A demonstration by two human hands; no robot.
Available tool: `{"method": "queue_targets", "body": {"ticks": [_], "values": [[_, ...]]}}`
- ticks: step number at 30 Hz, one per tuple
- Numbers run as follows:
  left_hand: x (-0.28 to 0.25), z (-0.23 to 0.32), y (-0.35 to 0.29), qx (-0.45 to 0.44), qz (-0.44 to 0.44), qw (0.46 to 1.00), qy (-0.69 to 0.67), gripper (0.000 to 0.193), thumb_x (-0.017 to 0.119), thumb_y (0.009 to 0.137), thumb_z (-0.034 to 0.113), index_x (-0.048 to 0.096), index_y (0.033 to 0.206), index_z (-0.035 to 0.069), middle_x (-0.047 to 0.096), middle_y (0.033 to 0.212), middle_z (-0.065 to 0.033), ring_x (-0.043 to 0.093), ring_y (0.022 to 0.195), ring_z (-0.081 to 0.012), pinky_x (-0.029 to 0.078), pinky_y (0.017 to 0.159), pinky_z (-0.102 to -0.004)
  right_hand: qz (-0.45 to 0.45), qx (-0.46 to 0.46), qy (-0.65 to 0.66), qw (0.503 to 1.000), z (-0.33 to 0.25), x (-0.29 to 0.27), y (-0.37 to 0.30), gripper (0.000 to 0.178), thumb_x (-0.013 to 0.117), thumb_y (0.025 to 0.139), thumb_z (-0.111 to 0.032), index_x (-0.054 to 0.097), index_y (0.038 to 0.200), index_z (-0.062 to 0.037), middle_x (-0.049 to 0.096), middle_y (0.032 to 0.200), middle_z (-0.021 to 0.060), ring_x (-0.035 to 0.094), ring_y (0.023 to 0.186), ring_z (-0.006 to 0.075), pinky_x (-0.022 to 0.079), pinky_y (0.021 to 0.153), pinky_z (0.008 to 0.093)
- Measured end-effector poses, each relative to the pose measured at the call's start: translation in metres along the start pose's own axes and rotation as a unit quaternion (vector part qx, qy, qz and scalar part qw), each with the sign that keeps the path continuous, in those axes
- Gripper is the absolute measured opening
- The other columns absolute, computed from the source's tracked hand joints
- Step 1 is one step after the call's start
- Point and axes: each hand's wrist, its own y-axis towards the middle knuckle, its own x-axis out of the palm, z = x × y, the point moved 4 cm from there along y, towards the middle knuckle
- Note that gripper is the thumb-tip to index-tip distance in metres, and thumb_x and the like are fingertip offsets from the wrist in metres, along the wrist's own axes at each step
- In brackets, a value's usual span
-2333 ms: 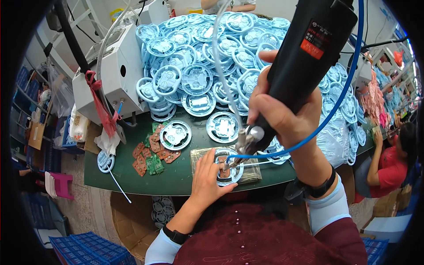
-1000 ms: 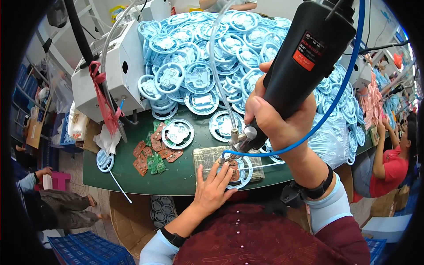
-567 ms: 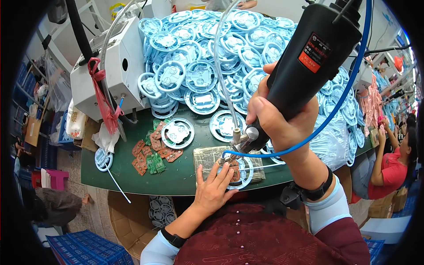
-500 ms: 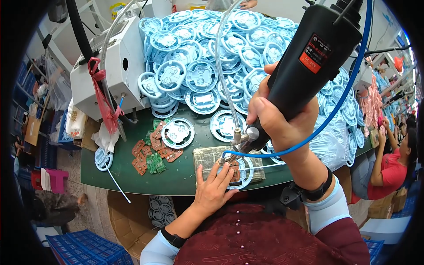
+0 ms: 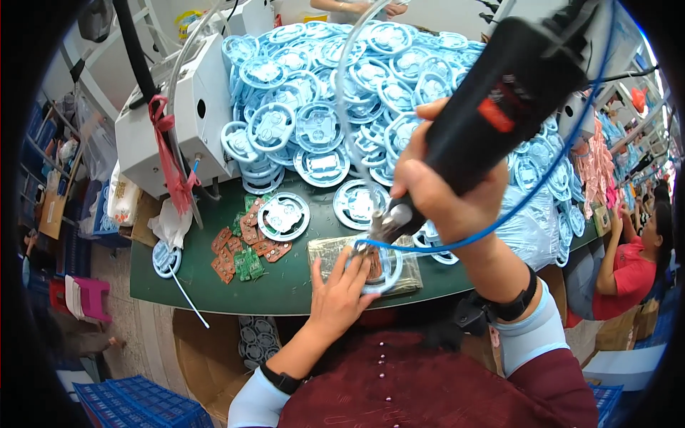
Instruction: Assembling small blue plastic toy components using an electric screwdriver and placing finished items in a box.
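My right hand [image 5: 453,207] is wrapped round a thick black electric screwdriver [image 5: 478,135], tilted with its metal head pointing down and left. Its tip meets a light-blue toy steering wheel [image 5: 392,279] lying on a tape-wrapped pad [image 5: 325,251]. A brown circuit board [image 5: 375,267] sits inside that wheel, partly hidden by fingers and tool. My left hand [image 5: 335,299] rests on the wheel's left side, fingers stretched out, fingertips close to the screwdriver tip. A blue hose [image 5: 492,227] crosses in front of my right wrist, and a clear tube [image 5: 342,93] runs down to the tool head.
A high heap of light-blue wheels [image 5: 321,128] covers the table's back. Brown boards [image 5: 225,264] and green boards [image 5: 248,265] lie left of the pad. A white machine [image 5: 178,114] stands at the back left. A person in red [image 5: 628,264] sits at the right.
The screwdriver and my right hand have shifted slightly, and the tool is blurred by motion. The wheel has turned or slid a little left on the pad, my left hand staying on it.
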Motion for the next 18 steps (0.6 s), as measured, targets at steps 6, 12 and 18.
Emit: {"method": "queue_targets", "body": {"ticks": [6,12,18], "values": [[0.003,-0.003,0.005,0.002,0.01,1.0,0.007,0.063,0.076,0.076,0.037,0.058,0.127,0.006,0.051,0.139,-0.0086,0.039,0.136,-0.0275,0.029,0.1,-0.0651,0.004,0.006,-0.007,1.0,-0.033,-0.009,0.009,0.046,0.058,0.083,-0.004,0.042,0.125,0.0059,0.054,0.075,0.0095,0.058,0.059,0.0171,0.049,0.057,0.0291],[0.006,-0.002,0.005,0.016,0.016,1.0,0.009,0.061,0.075,0.077,0.037,0.058,0.127,0.006,0.049,0.141,-0.0081,0.037,0.137,-0.0278,0.029,0.1,-0.0651,0.003,0.015,0.015,1.0,-0.018,-0.004,-0.013,0.048,0.06,0.082,0.001,0.043,0.126,0.0048,0.054,0.074,0.0085,0.059,0.06,0.0173,0.049,0.057,0.0283],[0.005,-0.003,0.004,0.013,0.019,1.0,0.009,0.059,0.074,0.078,0.038,0.059,0.127,0.008,0.047,0.142,-0.0075,0.037,0.137,-0.0276,0.029,0.101,-0.065,-0.007,0.013,0.003,1.0,-0.011,-0.003,-0.016,0.048,0.061,0.081,0.002,0.043,0.126,0.0038,0.054,0.075,0.0086,0.059,0.06,0.0172,0.049,0.058,0.0285]]}}
